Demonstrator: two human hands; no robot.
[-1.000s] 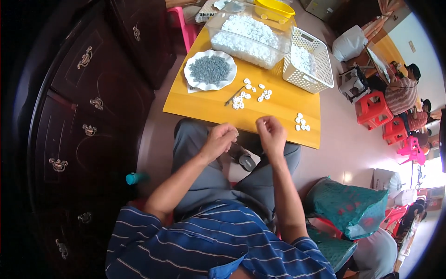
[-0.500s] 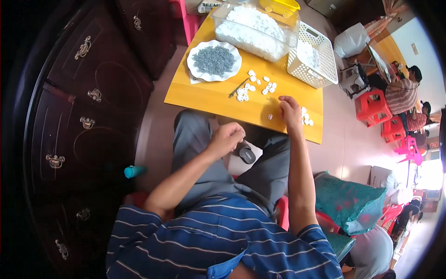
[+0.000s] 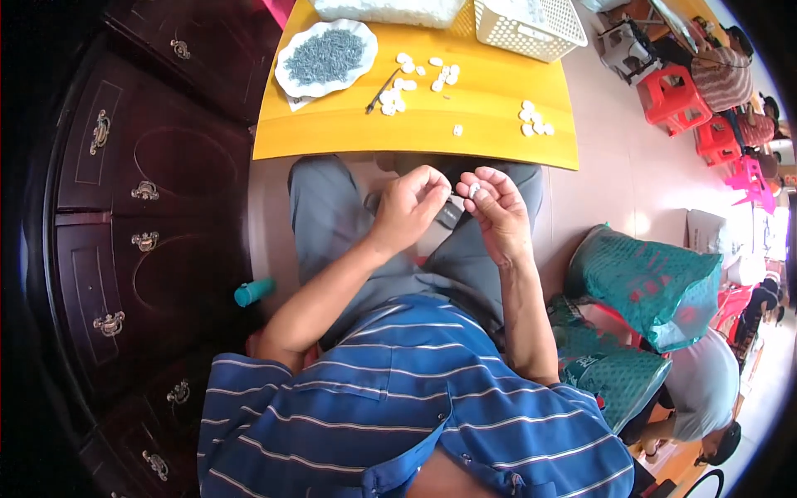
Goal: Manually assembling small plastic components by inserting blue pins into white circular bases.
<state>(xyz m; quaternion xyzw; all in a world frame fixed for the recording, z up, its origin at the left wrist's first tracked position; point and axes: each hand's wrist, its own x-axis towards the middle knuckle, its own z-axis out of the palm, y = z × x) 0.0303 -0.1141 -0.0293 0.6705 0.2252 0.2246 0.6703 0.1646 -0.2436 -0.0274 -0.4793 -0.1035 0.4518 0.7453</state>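
Note:
My right hand (image 3: 502,217) is closed in a pinch on a small white plastic piece (image 3: 473,190), held above my lap just off the table's front edge. Close beside it, my left hand (image 3: 408,209) has thumb and forefinger pressed together, facing the white piece. Whatever lies in the left fingertips is too small to make out. On the yellow table (image 3: 490,95), several white pieces (image 3: 392,100) lie in loose groups, and a single white piece (image 3: 457,130) sits near the front edge. A dark slender tool (image 3: 382,91) rests by the left group.
A scalloped white plate (image 3: 368,41) heaped with small grey pieces (image 3: 325,56) stands at the table's left. Farther back are a clear bin of white pieces (image 3: 390,10) and a white perforated basket (image 3: 531,40). Dark drawers (image 3: 95,249) line the left; teal bags (image 3: 643,274) sit at right.
My right hand has come back from the table to beside my left hand, now with a white piece in its fingers. The left hand has risen slightly. The whole view has shifted.

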